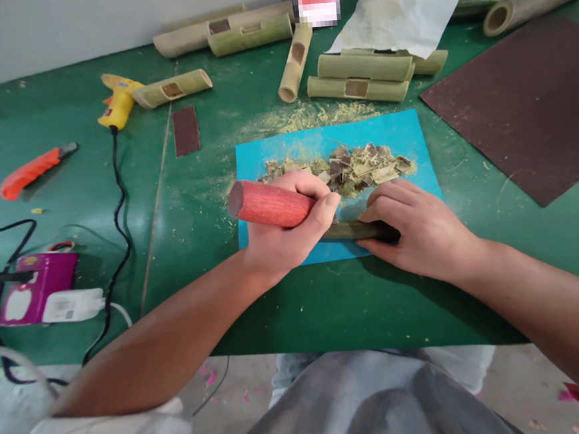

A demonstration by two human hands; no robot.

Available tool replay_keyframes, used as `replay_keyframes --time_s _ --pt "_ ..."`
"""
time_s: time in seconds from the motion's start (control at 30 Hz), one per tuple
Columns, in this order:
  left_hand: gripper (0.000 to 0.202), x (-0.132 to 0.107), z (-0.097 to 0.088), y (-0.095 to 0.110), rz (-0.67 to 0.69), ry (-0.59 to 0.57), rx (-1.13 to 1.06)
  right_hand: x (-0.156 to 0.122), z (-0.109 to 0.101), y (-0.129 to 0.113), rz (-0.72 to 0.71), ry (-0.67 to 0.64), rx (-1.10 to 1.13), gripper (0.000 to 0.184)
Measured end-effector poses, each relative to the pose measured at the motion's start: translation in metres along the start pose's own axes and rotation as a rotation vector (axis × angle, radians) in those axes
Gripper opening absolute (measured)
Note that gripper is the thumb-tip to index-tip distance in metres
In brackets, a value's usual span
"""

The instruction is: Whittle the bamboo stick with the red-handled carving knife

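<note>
My left hand (295,226) is closed around a thick red wooden handle (273,203). The tool's working end is hidden behind the fingers, close to a dark bamboo tube (345,230). That tube lies on a blue sheet (402,124), and my right hand (413,227) grips its right end, thumb on the near side and fingers on the far side. Just beyond both hands, bamboo chips and shavings (350,167) are heaped on the sheet.
Several notched bamboo tubes (365,67) lie at the back, partly under white paper (398,14). A brown sheet (521,105) is at right. On the left are a yellow glue gun (122,100), an orange utility knife (32,171), a purple power box (56,279) and cables.
</note>
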State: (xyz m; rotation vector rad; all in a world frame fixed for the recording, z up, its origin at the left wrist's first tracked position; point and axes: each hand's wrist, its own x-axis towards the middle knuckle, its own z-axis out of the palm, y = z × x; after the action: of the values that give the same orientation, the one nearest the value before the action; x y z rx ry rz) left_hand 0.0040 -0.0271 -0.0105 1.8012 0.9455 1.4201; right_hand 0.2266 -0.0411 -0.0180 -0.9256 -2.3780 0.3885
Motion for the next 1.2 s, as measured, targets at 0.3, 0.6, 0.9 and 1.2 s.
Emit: replay_keyframes --time_s 0.3,0.6,0.9,1.2 --pt "0.018 0.003 -0.003 0.002 0.076 -0.060 0.071 -0.001 0.002 0.000 0.062 -0.029 0.013 0.008" --pt "0.023 0.010 0.006 0.004 0.067 -0.086 0.204 -0.001 0.008 -0.001 0.072 0.014 -0.056 0.012" --pt "0.033 0.006 0.024 -0.011 0.004 0.168 0.214 0.003 0.017 0.008 0.137 0.003 0.017 0.013" --pt "0.038 0.007 0.031 -0.017 0.053 0.204 0.223 0.007 0.018 0.012 0.141 -0.039 0.031 0.022"
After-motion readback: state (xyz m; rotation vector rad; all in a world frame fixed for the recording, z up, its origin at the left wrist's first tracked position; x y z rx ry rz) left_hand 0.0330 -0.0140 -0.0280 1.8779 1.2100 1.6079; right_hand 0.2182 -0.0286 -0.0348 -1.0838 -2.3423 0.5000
